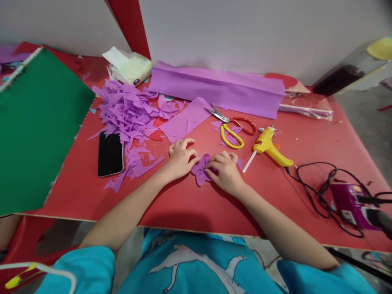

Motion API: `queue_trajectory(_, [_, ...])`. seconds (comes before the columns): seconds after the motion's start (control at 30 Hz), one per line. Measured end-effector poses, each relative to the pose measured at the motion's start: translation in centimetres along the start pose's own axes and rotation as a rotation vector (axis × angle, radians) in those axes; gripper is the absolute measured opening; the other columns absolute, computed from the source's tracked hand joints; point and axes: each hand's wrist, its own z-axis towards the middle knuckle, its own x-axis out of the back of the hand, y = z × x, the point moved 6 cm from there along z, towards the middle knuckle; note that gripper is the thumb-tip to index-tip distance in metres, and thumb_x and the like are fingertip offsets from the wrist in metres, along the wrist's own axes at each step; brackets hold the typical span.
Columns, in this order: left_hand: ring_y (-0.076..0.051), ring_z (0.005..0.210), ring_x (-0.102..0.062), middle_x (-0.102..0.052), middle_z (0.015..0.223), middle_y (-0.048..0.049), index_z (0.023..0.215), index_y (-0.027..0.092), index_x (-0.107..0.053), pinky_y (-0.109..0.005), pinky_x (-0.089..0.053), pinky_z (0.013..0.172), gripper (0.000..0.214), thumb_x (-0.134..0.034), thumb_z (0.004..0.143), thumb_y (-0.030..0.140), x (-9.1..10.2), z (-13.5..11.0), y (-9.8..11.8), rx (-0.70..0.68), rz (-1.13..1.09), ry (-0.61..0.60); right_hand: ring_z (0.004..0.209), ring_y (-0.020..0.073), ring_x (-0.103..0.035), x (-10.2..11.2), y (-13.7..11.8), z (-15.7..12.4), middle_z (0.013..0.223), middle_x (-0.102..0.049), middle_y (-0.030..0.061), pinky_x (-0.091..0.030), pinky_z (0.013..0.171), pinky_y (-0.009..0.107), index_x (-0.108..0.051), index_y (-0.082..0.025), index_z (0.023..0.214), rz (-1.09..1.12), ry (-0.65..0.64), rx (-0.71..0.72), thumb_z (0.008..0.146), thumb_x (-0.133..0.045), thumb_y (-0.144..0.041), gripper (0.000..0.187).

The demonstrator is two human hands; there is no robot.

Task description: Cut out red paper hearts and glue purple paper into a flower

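A purple paper flower (201,170) with rounded petals lies on the red tabletop between my hands. My left hand (181,160) rests at its left side, thumb and a curled finger closed at a petal's edge while the other fingers reach forward. With bent fingers, my right hand (225,170) pinches the flower near its middle and covers its right part. Scissors (228,122) with one red and one yellow handle lie beyond, their blades apart, over purple paper pieces. Right of them is a yellow glue gun (269,149) with a white glue stick (249,161) in its back.
Left are a heap of purple cut paper (125,110), a black phone (110,155) and a large green board (39,139). Folded purple paper (217,90) and a tissue pack (131,69) lie along the wall. A black cord (324,192) and purple power box (352,204) occupy the right.
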Motion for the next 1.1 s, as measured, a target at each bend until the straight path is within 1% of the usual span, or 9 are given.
queue_trajectory(0.17, [-0.026,0.119,-0.038,-0.046,0.126,-0.0066,0.072,0.018,-0.063,-0.049,-0.029,0.094,0.015,-0.054,0.081,0.027,0.2,0.1,-0.3,0.017,-0.019,0.039,0.082,0.0183,-0.048,-0.1,-0.4,0.2,0.081,-0.064,0.0031,-0.022,0.08,0.039,-0.062,-0.018,0.075,-0.057,-0.045,0.026,0.081,-0.054,-0.019,0.01])
queue_trajectory(0.33, [-0.025,0.118,-0.039,-0.046,0.125,-0.0058,0.07,0.018,-0.062,-0.047,-0.029,0.095,0.016,-0.054,0.081,0.026,0.4,0.2,-0.3,0.012,-0.021,0.066,0.08,0.0186,-0.048,-0.3,-0.7,0.3,0.08,-0.063,0.0042,-0.022,0.079,0.039,-0.061,-0.017,0.075,-0.122,-0.093,0.057,0.083,-0.048,-0.016,0.015])
queue_trajectory(0.4, [-0.025,0.118,-0.039,-0.046,0.125,-0.0057,0.071,0.018,-0.063,-0.047,-0.029,0.095,0.015,-0.055,0.081,0.026,0.4,0.2,-0.3,0.012,-0.02,0.077,0.08,0.0182,-0.048,-0.3,-0.5,0.3,0.079,-0.063,0.004,-0.022,0.079,0.038,-0.061,-0.017,0.074,-0.1,-0.091,0.05,0.082,-0.048,-0.016,0.015])
queue_trajectory(0.57, [-0.024,0.117,-0.04,-0.047,0.125,-0.0061,0.072,0.018,-0.062,-0.047,-0.029,0.095,0.014,-0.054,0.081,0.026,0.4,0.2,-0.3,0.006,-0.024,0.105,0.082,0.0177,-0.05,0.3,0.5,0.4,0.079,-0.064,0.0016,-0.024,0.079,0.038,-0.065,-0.021,0.076,0.055,-0.064,0.018,0.082,-0.054,-0.023,0.013])
queue_trajectory(0.73, [-0.024,0.118,-0.039,-0.046,0.126,-0.0061,0.076,0.019,-0.062,-0.046,-0.029,0.095,0.012,-0.054,0.081,0.026,0.6,0.2,-0.6,0.029,-0.028,0.128,0.084,0.0192,-0.049,1.4,1.3,0.6,0.078,-0.062,0.0021,-0.025,0.084,0.04,-0.067,-0.024,0.076,0.048,-0.006,-0.016,0.082,-0.055,-0.029,0.014])
queue_trajectory(0.8, [-0.024,0.117,-0.039,-0.046,0.125,-0.0062,0.076,0.019,-0.062,-0.047,-0.029,0.095,0.012,-0.054,0.081,0.027,0.7,0.2,-0.7,0.033,-0.027,0.14,0.088,0.0203,-0.047,1.5,1.3,0.6,0.084,-0.06,0.0031,-0.026,0.085,0.041,-0.068,-0.025,0.079,0.031,-0.017,0.025,0.081,-0.056,-0.031,0.013])
queue_trajectory(0.9, [-0.024,0.118,-0.039,-0.046,0.125,-0.0063,0.076,0.019,-0.062,-0.047,-0.029,0.095,0.012,-0.054,0.081,0.026,0.7,0.3,-0.8,0.033,-0.03,0.145,0.097,0.0235,-0.043,1.3,1.0,0.7,0.099,-0.055,0.0052,-0.027,0.086,0.043,-0.069,-0.028,0.079,-0.03,-0.044,0.106,0.08,-0.058,-0.032,0.012])
queue_trajectory(1.0, [-0.025,0.118,-0.039,-0.046,0.125,-0.0067,0.077,0.02,-0.062,-0.047,-0.03,0.095,0.01,-0.054,0.08,0.025,0.6,0.3,-0.9,0.041,-0.031,0.145,0.103,0.0266,-0.04,1.1,0.5,1.0,0.11,-0.05,0.0063,-0.026,0.088,0.048,-0.07,-0.03,0.079,-0.105,-0.059,0.162,0.08,-0.058,-0.027,0.012])
queue_trajectory(1.1, [-0.026,0.118,-0.038,-0.046,0.126,-0.007,0.076,0.019,-0.062,-0.048,-0.03,0.095,0.011,-0.054,0.081,0.026,0.7,0.2,-0.9,0.047,-0.034,0.152,0.107,0.0287,-0.038,1.1,-0.1,1.4,0.115,-0.049,0.0066,-0.022,0.092,0.053,-0.07,-0.029,0.075,-0.168,-0.081,0.217,0.08,-0.057,-0.021,0.016])
